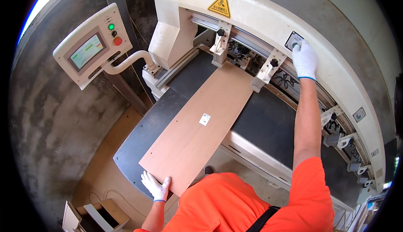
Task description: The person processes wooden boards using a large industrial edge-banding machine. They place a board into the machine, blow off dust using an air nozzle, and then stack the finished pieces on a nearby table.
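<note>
A long wood-grain board (201,135) with a white label lies flat on the dark machine bed, reaching under two clamp blocks at its far end. My left hand (156,186), in a white knit glove, rests against the board's near left corner with its fingers stretched out and thumb apart. Reaching far forward, my gloved right hand (305,59) has its closed fingers at a round button (295,44) on the machine's cream front beam. The fingertips partly cover that button. Both gloves have blue cuffs.
A control panel (87,47) with a lit screen, green lamp and red knob stands at the left on a bent tube. Clamp blocks (264,71) hang over the bed (264,122). An open cardboard box (110,213) sits on the floor at lower left.
</note>
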### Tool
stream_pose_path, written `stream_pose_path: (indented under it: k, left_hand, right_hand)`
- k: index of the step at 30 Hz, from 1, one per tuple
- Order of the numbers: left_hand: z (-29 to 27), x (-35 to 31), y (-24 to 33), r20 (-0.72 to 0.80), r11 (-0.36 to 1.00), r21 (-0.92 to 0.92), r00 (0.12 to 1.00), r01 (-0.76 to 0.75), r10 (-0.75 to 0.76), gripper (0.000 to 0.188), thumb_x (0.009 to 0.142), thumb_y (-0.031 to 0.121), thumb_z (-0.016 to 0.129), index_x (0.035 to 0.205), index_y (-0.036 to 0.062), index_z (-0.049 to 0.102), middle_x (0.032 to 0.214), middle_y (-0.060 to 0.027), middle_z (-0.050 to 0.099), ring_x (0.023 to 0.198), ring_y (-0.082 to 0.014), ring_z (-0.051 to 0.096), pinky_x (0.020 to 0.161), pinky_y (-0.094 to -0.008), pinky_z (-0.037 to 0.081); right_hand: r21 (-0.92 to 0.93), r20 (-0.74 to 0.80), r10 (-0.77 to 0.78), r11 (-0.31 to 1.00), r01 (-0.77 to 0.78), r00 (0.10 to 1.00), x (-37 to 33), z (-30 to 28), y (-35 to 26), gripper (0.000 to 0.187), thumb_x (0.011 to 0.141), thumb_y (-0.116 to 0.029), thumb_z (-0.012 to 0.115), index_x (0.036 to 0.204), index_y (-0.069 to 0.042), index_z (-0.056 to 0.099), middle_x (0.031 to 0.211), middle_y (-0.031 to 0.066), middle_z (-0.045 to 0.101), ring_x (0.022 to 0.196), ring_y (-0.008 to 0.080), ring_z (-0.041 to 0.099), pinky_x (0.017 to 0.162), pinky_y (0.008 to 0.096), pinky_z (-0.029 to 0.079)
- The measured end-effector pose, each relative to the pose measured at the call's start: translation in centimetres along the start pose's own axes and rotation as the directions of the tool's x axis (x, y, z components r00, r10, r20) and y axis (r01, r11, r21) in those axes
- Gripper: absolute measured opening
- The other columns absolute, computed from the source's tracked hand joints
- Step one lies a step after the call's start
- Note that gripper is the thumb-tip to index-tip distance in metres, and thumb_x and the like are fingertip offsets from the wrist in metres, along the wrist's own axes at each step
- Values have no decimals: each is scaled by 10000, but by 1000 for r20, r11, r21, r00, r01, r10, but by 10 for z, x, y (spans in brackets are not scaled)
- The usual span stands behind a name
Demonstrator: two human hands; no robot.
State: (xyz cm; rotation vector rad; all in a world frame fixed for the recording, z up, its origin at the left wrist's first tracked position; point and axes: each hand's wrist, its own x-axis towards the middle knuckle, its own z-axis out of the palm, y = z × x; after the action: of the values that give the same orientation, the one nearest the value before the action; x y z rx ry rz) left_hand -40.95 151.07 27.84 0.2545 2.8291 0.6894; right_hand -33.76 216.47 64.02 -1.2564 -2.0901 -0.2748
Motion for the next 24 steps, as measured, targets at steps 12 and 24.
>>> stream_pose_path:
  k: [12, 24]
  left_hand:
    - [-5, 0, 6, 17, 1000, -10, 1000, 10, -9, 1205, 761, 522, 830, 1598, -115, 244, 1697, -288, 227, 1610, -435, 108, 1312, -518, 50]
    - [-4, -3, 9, -24, 1000, 7, 1000, -1, 1, 1187, 761, 539, 830, 1593, -95, 267, 1668, -295, 277, 1593, -451, 151, 1307, -536, 73]
  right_hand:
    - [116, 11, -29, 993, 27, 1000, 0, 2, 9, 330, 993, -364, 571, 1089, -63, 666, 1037, 253, 738, 1003, 463, 700, 867, 569, 539]
    - [76, 5, -26, 997, 26, 1000, 2, 7, 9, 325, 999, -376, 572, 1102, -83, 666, 1032, 230, 749, 989, 451, 710, 847, 562, 547]
